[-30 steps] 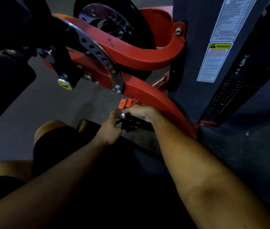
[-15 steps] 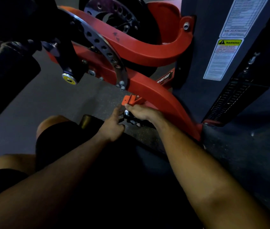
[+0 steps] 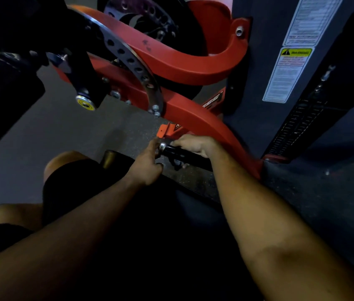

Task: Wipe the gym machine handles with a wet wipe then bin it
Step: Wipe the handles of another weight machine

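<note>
Head view shows your right hand (image 3: 195, 144) wrapped around the black handle (image 3: 184, 153), whose long axis runs rightward from its chrome cap (image 3: 162, 146); your left hand (image 3: 150, 161) pinches there. No wipe visible.

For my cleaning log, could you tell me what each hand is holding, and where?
The right hand grips the black handle near its metal-capped end. The left hand touches that end; no wipe is visible.

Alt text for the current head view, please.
Seen from above, a person's right hand grips a black handle low on a red gym machine, while the left hand touches its silver end cap. No wipe is visible.
</note>
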`<state>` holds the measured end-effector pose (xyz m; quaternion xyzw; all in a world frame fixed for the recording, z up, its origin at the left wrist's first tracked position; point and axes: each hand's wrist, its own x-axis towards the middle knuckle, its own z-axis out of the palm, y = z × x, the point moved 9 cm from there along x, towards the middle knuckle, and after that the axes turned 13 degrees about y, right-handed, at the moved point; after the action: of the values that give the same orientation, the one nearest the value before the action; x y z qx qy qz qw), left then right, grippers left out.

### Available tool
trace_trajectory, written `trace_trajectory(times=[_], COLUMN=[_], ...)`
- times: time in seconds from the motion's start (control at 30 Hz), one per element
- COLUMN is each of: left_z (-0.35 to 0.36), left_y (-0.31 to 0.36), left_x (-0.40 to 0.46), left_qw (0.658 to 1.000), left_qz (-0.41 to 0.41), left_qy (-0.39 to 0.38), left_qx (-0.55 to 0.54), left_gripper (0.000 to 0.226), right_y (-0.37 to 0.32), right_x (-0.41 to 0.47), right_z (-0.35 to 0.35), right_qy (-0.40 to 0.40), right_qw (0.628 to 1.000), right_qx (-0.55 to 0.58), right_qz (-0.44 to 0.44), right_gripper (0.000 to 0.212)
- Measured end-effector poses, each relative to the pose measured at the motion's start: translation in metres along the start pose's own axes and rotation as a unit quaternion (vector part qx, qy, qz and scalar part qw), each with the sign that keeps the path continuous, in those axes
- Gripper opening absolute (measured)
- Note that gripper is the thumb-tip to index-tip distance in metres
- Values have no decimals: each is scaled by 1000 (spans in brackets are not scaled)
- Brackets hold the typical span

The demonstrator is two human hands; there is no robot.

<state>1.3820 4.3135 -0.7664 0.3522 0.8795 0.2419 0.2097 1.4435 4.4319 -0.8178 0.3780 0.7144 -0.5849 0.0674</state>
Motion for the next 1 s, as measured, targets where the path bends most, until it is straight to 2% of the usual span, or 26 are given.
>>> trace_trajectory(times=[0.13, 0.23, 0.3, 0.37, 0.47, 0.57, 0.67, 0.77, 0.87, 1.0], left_z=[1, -1, 0, -1, -3, -3, -3, -3, -3, -4], left_y=[2, 4, 3, 2, -2, -3, -3, -2, 1, 1], left_x=[1, 2, 1, 1, 1, 0, 0, -1, -3, -2], left_qw=[1000, 1000, 1000, 1000, 1000, 1000, 1000, 1000, 999, 999], left_qz=[3, 7, 4, -3, -17, -19, -27, -28, -22, -15], left_qy=[-4, 0, -3, -6, -1, -3, -1, -1, 3, 7], left_qx=[1, 9, 10, 20, 20, 15, 12, 10, 29, 44], left_gripper=[81, 84, 85, 83, 83, 86, 85, 90, 83, 84], right_y=[-16, -39, -38, -32, -22, -21, -25, -28, -32, -33], right_x=[26, 15, 0, -17, -31, -41, -46, -46, -47, -44], right_z=[3, 11, 6, 5, 5, 3, -1, -3, -5, -8], right_qy=[72, 144, 221, 258, 260, 257, 264, 267, 283, 296], right_qw=[992, 969, 944, 921, 908, 904, 894, 894, 884, 886], right_qx=[-92, -149, -146, -126, -96, -110, -114, -112, -112, -122], right_qz=[-44, -135, -196, -262, -314, -324, -343, -343, -355, -336], right_gripper=[44, 41, 42, 37, 27, 40, 39, 36, 33, 25])
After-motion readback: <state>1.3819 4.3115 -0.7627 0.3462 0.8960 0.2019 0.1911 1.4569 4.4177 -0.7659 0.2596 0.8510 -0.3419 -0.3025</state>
